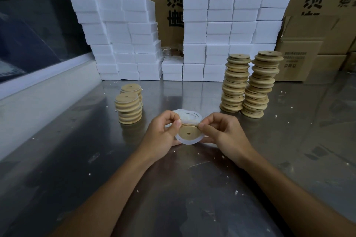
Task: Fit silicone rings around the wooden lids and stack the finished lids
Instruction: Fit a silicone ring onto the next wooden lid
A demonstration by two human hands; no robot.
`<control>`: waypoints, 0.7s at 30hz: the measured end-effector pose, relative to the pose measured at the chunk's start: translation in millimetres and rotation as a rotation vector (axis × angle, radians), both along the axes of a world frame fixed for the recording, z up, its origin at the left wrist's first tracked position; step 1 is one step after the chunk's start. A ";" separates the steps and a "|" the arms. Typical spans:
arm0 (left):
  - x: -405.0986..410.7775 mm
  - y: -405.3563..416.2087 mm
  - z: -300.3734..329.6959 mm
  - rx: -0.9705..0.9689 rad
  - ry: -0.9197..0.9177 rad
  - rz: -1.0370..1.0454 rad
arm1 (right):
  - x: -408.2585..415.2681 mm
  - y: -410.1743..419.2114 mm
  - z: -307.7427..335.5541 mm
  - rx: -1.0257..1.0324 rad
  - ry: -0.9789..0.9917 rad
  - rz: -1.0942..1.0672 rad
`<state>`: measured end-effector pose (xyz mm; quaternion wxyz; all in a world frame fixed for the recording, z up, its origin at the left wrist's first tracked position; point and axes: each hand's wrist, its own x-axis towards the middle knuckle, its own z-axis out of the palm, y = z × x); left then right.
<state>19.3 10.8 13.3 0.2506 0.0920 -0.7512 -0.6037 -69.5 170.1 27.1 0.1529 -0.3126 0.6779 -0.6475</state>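
Nearest the camera, two bare forearms reach over a scuffed steel tabletop flecked with white foam crumbs. Between the hands, just above the surface, sits a round wooden lid with a small centre hole. A translucent silicone ring loops loosely around it, slack along the near edge and not seated. The left hand has thumb and curled fingers pinching the ring and lid at the left rim. The right hand pinches the lid's right rim the same way, thumb on top. Just behind the hands, a small pile of loose silicone rings lies flat on the table.

Further back on the left stand two short stacks of lids, touching one another. On the right, well apart from them, two tall lid stacks lean slightly and stand side by side.

Along the back edge, white foam blocks are piled in uneven columns. Between two columns some clear glass items show, too blurred to identify. Behind all stand cardboard cartons with black printed characters.
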 end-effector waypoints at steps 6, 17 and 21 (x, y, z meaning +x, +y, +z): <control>0.6 -0.5 1.3 -0.004 -0.003 -0.008 | -0.4 -0.1 -1.2 0.027 0.017 -0.001; -3.3 1.2 -2.0 -0.004 0.010 0.063 | 0.8 -2.3 -0.8 0.025 -0.011 -0.024; -3.0 0.5 -2.1 -0.022 0.016 0.072 | 1.4 -2.0 -0.5 0.019 -0.010 -0.025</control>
